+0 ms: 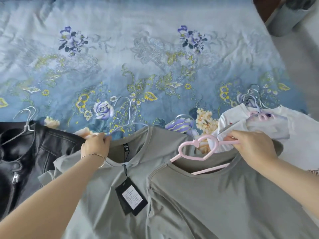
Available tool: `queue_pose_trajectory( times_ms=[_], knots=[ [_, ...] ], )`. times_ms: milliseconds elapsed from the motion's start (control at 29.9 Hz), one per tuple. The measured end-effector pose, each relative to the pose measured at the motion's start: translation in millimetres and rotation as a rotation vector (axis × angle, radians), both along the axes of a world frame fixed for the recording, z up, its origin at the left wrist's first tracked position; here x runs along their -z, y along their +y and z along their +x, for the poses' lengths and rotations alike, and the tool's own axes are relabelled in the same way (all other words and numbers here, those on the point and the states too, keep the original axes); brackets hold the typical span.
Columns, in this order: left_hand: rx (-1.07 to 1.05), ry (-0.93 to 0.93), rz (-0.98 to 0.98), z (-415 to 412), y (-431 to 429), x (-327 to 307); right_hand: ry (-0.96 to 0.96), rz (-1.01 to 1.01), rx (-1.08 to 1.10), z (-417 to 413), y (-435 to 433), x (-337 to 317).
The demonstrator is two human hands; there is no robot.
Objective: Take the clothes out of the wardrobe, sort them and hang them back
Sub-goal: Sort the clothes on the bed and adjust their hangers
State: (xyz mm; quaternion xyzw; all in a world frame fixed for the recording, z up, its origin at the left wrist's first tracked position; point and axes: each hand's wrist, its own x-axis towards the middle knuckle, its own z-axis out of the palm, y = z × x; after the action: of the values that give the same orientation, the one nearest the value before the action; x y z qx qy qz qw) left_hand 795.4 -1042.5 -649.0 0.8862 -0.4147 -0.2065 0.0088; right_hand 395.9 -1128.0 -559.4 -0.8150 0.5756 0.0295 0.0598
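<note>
We look down on a blue floral bedspread (138, 57) with 2 grey T-shirts laid side by side along its near edge. Our left hand (96, 145), a thin bracelet (94, 155) at the wrist, has its fingers curled over the left shoulder edge of the light grey T-shirt (107, 195), gripping the fabric where the arm of its wire hanger (129, 111) goes in; the hook lies flat on the bedspread above the collar. A black tag (132, 198) with a white label hangs from that shirt's neckline and rests on its chest. Our right hand (253, 145) pinches the top of the pink hanger (210, 168), just beyond its heart-shaped loop, and this hanger sits inside the neck of the darker grey T-shirt (215, 204), which overlaps the right side of the lighter 1. A black leather jacket (25, 152) lies at the far left on its own wire hanger. White garments (276, 123) are heaped at the right, behind our right hand.
</note>
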Motion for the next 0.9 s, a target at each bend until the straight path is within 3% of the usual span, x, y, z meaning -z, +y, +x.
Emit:
queue_pose_trajectory(
  times_ms=[201, 368, 569, 737, 904],
  knots=[
    [-0.110, -0.003, -0.179, -42.4, 44.7, -91.6, 0.162, 0.231, 0.116, -38.0, 27.3, -73.7],
    [-0.160, -0.112, -0.169, -109.3, 103.2, -190.5, -0.007, 0.447, 0.158, -99.5, 67.0, -148.0],
    [-0.304, -0.132, -0.323, -186.4, 188.0, -321.4, -0.255, 0.396, 0.188, -183.9, 117.0, -246.0],
    [-0.402, -0.146, -0.402, -232.1, 267.3, -398.6, -0.595, 0.286, 0.320, -243.8, 146.3, -338.0],
    [-0.446, -0.134, -0.523, -249.5, 341.4, -442.8, -0.489, 0.090, 0.363, -278.2, 164.0, -419.8]
  ],
)
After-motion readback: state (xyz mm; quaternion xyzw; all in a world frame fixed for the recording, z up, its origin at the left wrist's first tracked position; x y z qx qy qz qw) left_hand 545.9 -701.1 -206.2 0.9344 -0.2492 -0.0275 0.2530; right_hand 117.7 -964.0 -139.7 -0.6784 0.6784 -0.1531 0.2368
